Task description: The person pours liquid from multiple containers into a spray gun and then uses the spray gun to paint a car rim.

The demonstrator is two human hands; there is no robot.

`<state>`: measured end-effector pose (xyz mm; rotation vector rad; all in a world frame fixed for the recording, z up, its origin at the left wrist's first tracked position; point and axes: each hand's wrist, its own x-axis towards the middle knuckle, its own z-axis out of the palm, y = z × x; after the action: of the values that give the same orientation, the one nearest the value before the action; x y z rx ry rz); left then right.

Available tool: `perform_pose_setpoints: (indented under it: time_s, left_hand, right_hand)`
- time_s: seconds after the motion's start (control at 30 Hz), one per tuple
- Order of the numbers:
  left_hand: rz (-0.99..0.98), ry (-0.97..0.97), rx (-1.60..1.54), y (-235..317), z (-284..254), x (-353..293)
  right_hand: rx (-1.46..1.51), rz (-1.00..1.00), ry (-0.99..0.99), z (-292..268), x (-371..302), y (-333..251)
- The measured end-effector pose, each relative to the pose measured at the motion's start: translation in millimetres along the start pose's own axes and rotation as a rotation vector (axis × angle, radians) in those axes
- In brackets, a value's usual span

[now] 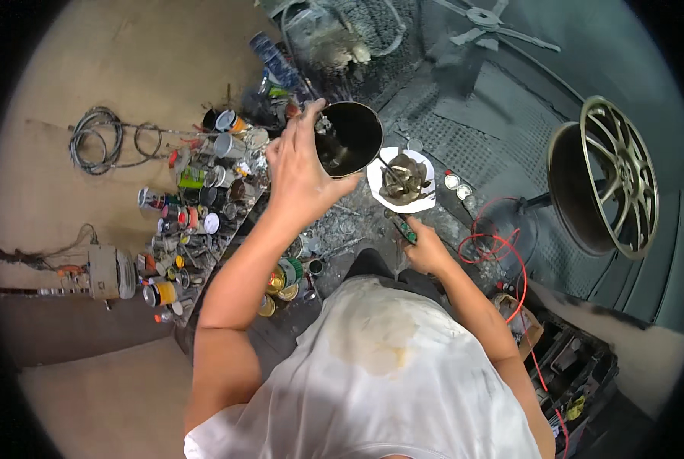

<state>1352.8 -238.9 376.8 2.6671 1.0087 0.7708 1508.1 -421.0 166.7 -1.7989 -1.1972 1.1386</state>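
Note:
My left hand (300, 157) grips a round can (349, 138) with a dark inside, tilted so that its mouth faces me. From its lip a thin dark streak runs down to a white paper funnel (375, 182). Bronze-brown paint (404, 180) lies in the funnel and smears its inside. Just below it, my right hand (427, 246) is closed around the handle of what looks like a spray gun (404, 228) with a green part. The paper hides most of the gun's upper end.
Crowded paint cans (193, 218) and jars fill the bench at left. A bronze wheel rim (625, 176) stands on a support at right. A red hose (519, 283) curls nearby on that side. Two small round lids (458, 187) lie beyond the funnel, and a cluttered dark crate (575, 359) stands lower right.

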Motion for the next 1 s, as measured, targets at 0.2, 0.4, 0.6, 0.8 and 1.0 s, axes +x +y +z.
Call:
perform_pose_setpoints:
  time_s: [0.2, 0.4, 0.6, 0.8, 1.0]
  left_hand:
    - [-0.406, 0.121, -0.452, -102.0, 58.9, -43.0]
    - [-0.567, 0.183, -0.418, -223.7, 132.3, -79.7]
    - [-0.774, 0.296, -0.203, -392.2, 178.5, -81.5]
    - [-0.996, 0.447, -0.066, -510.5, 199.3, -73.1]
    - [-1.135, 0.510, -0.095, -556.6, 214.3, -89.5]
  right_hand:
    - [0.000, -0.068, -0.053, 32.9, 31.1, 0.2]
    - [-0.166, -0.078, 0.028, 71.7, 40.9, 57.5]
    - [-0.219, -0.034, -0.012, 83.6, 44.8, 35.7]
    - [-0.172, 0.175, 0.045, 105.6, 54.9, 10.3]
    - [-0.063, 0.212, -0.056, 122.4, 81.7, -4.5]
